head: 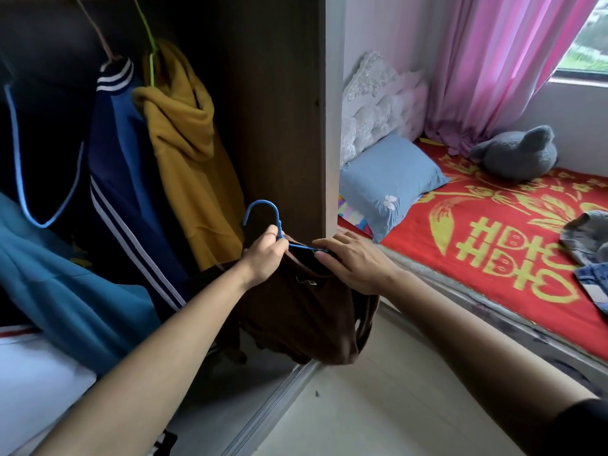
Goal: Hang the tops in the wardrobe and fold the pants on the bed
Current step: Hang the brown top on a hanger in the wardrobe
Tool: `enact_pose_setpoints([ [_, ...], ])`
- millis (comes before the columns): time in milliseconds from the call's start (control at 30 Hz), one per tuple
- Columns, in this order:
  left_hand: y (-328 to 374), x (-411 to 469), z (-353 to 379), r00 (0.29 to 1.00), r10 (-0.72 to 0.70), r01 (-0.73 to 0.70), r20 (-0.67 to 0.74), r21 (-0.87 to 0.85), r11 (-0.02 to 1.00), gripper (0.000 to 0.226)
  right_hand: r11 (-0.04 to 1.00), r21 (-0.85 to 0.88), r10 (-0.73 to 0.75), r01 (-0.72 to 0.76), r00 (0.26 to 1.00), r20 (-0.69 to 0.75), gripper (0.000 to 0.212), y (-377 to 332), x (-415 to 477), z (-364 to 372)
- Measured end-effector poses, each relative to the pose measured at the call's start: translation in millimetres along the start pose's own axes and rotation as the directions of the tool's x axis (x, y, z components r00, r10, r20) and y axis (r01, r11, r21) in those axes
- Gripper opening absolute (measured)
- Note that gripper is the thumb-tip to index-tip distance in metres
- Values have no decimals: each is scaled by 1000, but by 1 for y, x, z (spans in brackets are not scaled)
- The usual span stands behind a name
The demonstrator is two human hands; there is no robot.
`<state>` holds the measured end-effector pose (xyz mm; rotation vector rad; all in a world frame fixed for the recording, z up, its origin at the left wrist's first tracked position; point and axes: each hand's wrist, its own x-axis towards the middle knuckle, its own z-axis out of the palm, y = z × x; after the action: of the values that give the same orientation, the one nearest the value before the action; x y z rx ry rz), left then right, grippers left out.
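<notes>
A dark brown top (306, 314) hangs in front of the open wardrobe (279, 110), partly on a blue hanger (263, 209). My left hand (266, 255) grips the hanger just below its hook. My right hand (355, 261) pinches the top's collar at the hanger's right arm. Inside the wardrobe hang a mustard hoodie (187, 143), a navy striped jacket (131, 179) and a teal garment (65, 291). On the bed (493, 258) at the far right lie grey and denim clothes (589, 255), cut off by the frame edge.
A blue pillow (388, 182) and a grey plush toy (519, 153) lie on the red and gold bedspread. A pink curtain (493, 60) hangs by the window. The wardrobe's sliding-door track (273, 399) runs across the pale floor below my arms.
</notes>
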<state>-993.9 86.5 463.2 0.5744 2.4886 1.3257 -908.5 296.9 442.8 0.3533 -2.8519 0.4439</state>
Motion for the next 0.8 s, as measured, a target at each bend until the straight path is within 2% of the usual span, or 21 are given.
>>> enact_pose_setpoints([
  [100, -5, 3, 6, 999, 34, -34, 32, 12, 999, 8, 993, -116, -4, 3, 1000, -4, 32, 7, 2, -1],
  [200, -7, 6, 6, 990, 140, -141, 27, 11, 990, 8, 964, -261, 25, -46, 996, -84, 24, 17, 1, -6],
  [267, -8, 9, 0, 975, 199, -200, -98, -2, 980, 5, 933, -345, 74, -100, 993, -88, 24, 27, -3, -8],
  [333, -12, 15, -12, 953, 196, -208, -230, -26, 978, 6, 903, -390, 189, -181, 982, -17, 28, 38, -11, -12],
  [433, -16, 19, -20, 954, 197, -214, -224, -55, 975, 7, 884, -397, 278, -249, 961, 16, 28, 44, -17, -16],
  [567, -12, 23, -9, 957, 254, -267, -142, -77, 961, 22, 906, -378, 183, -193, 981, -62, 32, 22, 2, -18],
  [667, -11, 29, -17, 933, 223, -260, -282, -98, 961, 26, 936, -316, 115, -156, 983, -144, 31, 20, 6, -23],
  [733, -14, 30, -29, 915, 184, -224, -360, -72, 972, 23, 935, -277, 185, -223, 970, -158, 31, 28, 2, -29],
  [800, -19, 31, -37, 920, 163, -179, -356, -10, 984, 21, 935, -191, 267, -298, 948, -172, 30, 36, 0, -33],
])
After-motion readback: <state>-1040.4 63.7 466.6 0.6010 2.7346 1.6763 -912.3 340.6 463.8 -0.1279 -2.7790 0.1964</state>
